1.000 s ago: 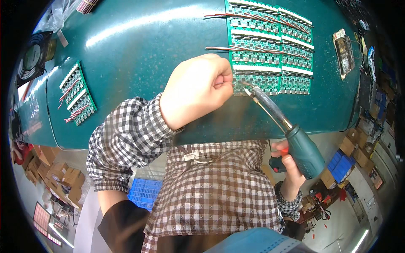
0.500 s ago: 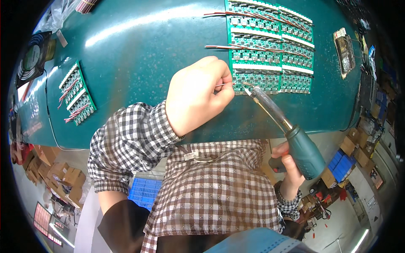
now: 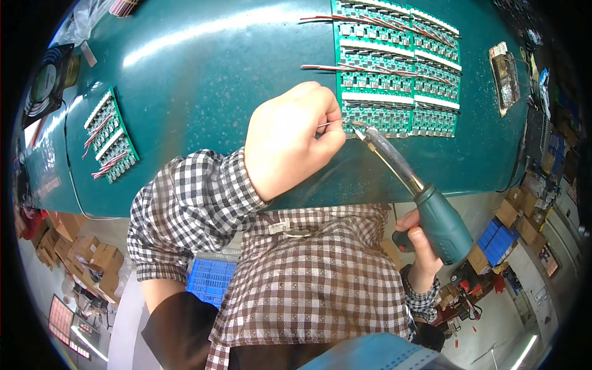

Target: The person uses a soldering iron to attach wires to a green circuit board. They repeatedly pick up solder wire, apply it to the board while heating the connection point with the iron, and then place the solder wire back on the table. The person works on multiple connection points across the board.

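My left hand is pinched closed on a thin wire at the near left corner of a green circuit board panel. In my right hand is a soldering gun with a dark green body, my fingers wrapped round its handle. Its tip reaches the nearest row of the panel, just right of the left fingertips; whether tip and wire touch is too small to tell. Red, white and black wires lie across the panel's farther rows, some sticking out past its left edge.
A smaller board panel with wires lies at the left of the green table. Behind it stands a round fan with a cable. On the right sits a dark, crusted metal block. A blue crate is below the table.
The soldering gun has shifted slightly left, its tip nearer the left fingertips. My left hand keeps its pinch on the wire and has barely moved.
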`<act>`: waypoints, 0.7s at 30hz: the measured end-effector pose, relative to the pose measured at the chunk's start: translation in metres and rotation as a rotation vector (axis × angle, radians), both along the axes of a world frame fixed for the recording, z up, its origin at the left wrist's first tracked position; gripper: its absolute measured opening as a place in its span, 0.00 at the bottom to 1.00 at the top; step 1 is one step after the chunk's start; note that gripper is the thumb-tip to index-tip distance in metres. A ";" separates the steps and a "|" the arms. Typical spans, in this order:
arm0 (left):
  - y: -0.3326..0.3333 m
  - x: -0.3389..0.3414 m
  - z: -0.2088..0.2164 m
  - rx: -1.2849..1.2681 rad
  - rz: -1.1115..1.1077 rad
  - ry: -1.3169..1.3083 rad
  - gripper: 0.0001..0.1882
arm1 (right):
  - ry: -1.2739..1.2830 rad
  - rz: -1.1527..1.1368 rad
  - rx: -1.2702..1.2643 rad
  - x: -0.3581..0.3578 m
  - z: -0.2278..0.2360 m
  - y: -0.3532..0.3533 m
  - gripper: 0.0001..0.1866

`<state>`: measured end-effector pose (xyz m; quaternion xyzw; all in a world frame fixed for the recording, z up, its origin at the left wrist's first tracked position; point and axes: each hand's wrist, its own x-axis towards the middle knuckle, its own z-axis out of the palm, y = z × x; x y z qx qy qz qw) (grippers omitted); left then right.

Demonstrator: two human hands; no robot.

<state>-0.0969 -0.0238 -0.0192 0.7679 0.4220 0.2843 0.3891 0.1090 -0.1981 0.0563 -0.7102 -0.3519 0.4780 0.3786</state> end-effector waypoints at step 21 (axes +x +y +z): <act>-0.001 0.001 -0.004 0.036 0.010 -0.012 0.08 | -0.028 -0.011 -0.055 0.002 0.002 0.002 0.20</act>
